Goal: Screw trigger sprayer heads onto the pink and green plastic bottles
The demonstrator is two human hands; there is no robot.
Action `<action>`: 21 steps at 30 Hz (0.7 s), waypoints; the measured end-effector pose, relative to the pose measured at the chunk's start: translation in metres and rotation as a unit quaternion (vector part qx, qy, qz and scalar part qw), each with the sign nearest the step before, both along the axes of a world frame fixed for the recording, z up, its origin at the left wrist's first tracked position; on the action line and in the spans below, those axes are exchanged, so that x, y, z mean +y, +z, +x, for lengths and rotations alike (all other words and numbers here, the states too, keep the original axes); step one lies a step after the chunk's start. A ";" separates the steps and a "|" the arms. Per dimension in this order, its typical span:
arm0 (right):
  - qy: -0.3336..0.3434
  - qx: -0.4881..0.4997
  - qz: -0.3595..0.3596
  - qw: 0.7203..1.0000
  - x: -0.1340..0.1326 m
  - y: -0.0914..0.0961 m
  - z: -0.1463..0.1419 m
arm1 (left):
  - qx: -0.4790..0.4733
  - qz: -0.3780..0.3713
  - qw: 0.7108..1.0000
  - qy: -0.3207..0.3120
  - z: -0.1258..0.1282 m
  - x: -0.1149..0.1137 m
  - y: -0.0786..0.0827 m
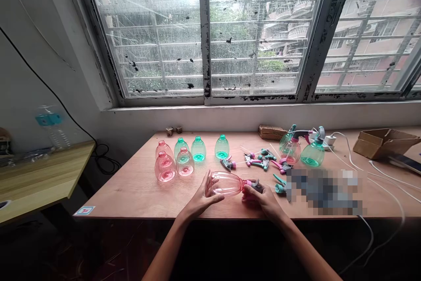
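Tbl (131, 197), pink btl (228, 183) btwn L/R fingers (204, 184)

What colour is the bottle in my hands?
The bottle is see-through pinkish red, as the head view shows.

Window-lit from ahead, nearly black below
Daylight pours through the window (253, 31), washed toward white at its upper left, and spreads softly over the table (131, 195), while the floor (108, 250) sinks into shadow and the left wall (29, 66) is dim grey. Small highlights glint on the held pink bottle (226, 183). Wide-angle stretch tilts lines near the edges; 1 patch of coarse pixel blocks (325, 191) masks detail at the right.
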State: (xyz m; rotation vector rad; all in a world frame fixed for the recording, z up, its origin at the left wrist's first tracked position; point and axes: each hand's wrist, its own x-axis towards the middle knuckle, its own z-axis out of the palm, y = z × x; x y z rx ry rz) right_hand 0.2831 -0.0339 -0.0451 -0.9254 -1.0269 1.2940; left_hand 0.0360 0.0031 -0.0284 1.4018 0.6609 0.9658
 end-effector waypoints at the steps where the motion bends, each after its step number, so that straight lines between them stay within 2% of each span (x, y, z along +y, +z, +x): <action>1: 0.004 -0.004 0.006 1.000 0.000 0.000 0.000 | 0.003 -0.007 1.000 0.009 0.000 0.000 0.000; 4: 0.009 -0.008 0.016 1.000 0.000 -0.001 0.000 | 0.014 -0.010 1.000 0.014 0.001 0.002 0.001; 12: -0.010 0.006 0.002 1.000 0.000 -0.001 0.001 | 0.024 0.021 0.999 -0.021 0.001 -0.002 0.001; 21: -0.006 -0.003 0.021 1.000 0.001 -0.003 0.002 | 0.041 0.032 0.999 0.013 0.002 0.007 -0.003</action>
